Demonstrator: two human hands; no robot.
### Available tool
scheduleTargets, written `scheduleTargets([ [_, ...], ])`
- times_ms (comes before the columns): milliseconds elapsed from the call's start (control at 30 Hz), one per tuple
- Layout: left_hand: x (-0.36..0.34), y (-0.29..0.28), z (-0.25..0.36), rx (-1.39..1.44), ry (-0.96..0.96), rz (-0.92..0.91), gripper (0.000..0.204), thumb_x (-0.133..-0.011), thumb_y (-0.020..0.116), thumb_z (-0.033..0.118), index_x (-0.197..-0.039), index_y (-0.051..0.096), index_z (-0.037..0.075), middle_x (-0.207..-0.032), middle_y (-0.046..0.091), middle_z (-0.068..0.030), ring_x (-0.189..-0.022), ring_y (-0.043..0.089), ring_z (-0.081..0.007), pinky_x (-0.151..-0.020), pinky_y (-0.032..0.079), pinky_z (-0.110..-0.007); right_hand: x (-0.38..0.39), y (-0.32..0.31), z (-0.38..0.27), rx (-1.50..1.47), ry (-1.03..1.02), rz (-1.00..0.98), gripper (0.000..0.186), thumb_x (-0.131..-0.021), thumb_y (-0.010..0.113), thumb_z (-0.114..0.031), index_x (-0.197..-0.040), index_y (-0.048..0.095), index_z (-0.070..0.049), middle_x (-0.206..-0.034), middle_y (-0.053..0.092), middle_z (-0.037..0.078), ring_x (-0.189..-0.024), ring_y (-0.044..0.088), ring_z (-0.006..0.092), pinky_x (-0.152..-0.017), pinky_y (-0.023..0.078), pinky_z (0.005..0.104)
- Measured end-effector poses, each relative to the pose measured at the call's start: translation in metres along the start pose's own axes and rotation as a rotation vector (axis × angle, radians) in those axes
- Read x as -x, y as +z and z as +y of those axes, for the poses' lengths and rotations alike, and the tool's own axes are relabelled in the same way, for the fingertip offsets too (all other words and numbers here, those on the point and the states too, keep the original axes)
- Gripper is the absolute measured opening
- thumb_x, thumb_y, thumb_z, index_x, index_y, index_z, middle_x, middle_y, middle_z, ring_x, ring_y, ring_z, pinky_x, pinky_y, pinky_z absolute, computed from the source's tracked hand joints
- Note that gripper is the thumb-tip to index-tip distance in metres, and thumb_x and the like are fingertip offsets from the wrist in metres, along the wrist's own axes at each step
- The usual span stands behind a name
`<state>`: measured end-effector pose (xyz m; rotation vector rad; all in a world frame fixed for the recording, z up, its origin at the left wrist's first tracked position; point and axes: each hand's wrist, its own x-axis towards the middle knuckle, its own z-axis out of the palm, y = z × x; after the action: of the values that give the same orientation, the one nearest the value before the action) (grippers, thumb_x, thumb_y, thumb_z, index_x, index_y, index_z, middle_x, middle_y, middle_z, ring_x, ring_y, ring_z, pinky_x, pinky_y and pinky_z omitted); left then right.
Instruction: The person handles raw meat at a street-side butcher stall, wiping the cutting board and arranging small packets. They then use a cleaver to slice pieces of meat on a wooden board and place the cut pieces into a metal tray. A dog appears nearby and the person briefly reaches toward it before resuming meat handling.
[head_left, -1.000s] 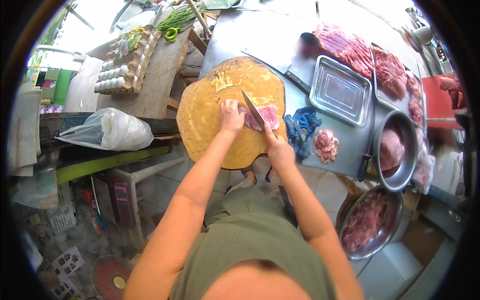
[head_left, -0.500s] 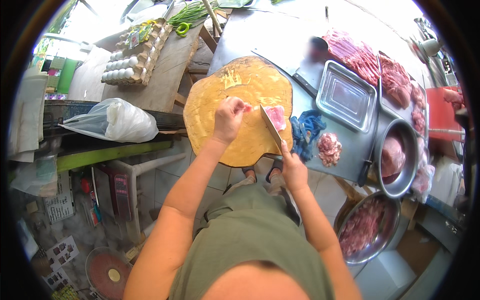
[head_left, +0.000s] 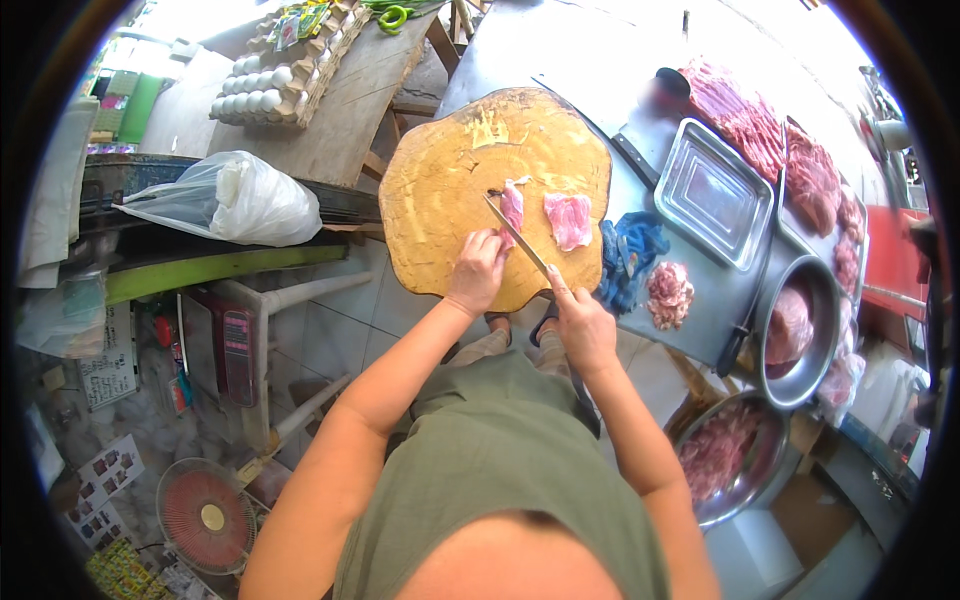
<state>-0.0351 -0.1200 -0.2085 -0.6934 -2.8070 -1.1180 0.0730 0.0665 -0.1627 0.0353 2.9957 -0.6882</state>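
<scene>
A round wooden chopping block fills the middle of the view. My left hand has its fingers closed on the lower end of a narrow pink strip of meat on the block. My right hand grips a knife, whose blade slants up-left across that strip, just above my left fingers. A separate flat piece of pink meat lies to the right of the blade. A blue cloth and a small pile of chopped meat sit on the metal table beside the block.
A cleaver, empty steel tray and meat slabs lie right. Steel bowls hold meat. Egg cartons top a wooden table at left, with white plastic bags below. A fan stands low left.
The meat is now in two separated pieces, the left one narrow. My left hand has moved from its raised pinch down onto that strip. The knife has shifted left over it.
</scene>
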Motion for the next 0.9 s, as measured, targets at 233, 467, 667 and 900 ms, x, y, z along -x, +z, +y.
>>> scheduleTargets([
  [233,-0.015,0.024,-0.006,-0.094,-0.009,-0.043,0.016,-0.079,0.062,0.001,-0.095,0.057,-0.001,-0.108,0.058,-0.0182,-0.103,0.054,-0.0358,-0.091,0.046,-0.042,-0.006,0.001,0.013,0.041,-0.036,-0.057,0.07,-0.081,0.061,-0.005,-0.145,0.046,-0.028,-0.082,0.056,0.009,-0.072,0.063,0.0259,-0.063,0.053,0.0375],
  [467,-0.019,0.022,-0.018,-0.075,0.028,-0.009,0.014,-0.077,0.064,0.001,-0.09,0.06,0.0,-0.101,0.061,-0.0177,-0.1,0.055,-0.036,-0.089,0.047,-0.042,-0.059,0.033,-0.013,0.017,0.005,-0.071,0.072,-0.081,0.063,-0.007,-0.147,0.044,-0.029,-0.083,0.059,0.01,-0.073,0.064,0.0283,-0.064,0.053,0.0403],
  [667,-0.018,0.011,0.002,0.03,-0.025,0.041,0.016,-0.078,0.065,0.002,-0.093,0.063,-0.001,-0.1,0.064,-0.0156,-0.097,0.058,-0.0337,-0.087,0.048,-0.042,-0.084,0.019,0.005,-0.381,0.005,0.075,0.059,-0.085,0.063,-0.005,-0.141,0.052,-0.019,-0.099,0.069,0.017,-0.088,0.068,0.0315,-0.077,0.055,0.0369],
  [900,-0.03,0.061,0.022,-0.018,0.07,-0.061,0.015,-0.082,0.065,0.005,-0.097,0.064,0.002,-0.094,0.061,-0.0134,-0.092,0.058,-0.0318,-0.083,0.048,-0.04,-0.022,-0.027,0.065,-0.523,0.256,0.233,0.052,-0.089,0.059,0.002,-0.14,0.051,-0.006,-0.129,0.061,0.021,-0.119,0.06,0.0262,-0.097,0.046,0.0319],
])
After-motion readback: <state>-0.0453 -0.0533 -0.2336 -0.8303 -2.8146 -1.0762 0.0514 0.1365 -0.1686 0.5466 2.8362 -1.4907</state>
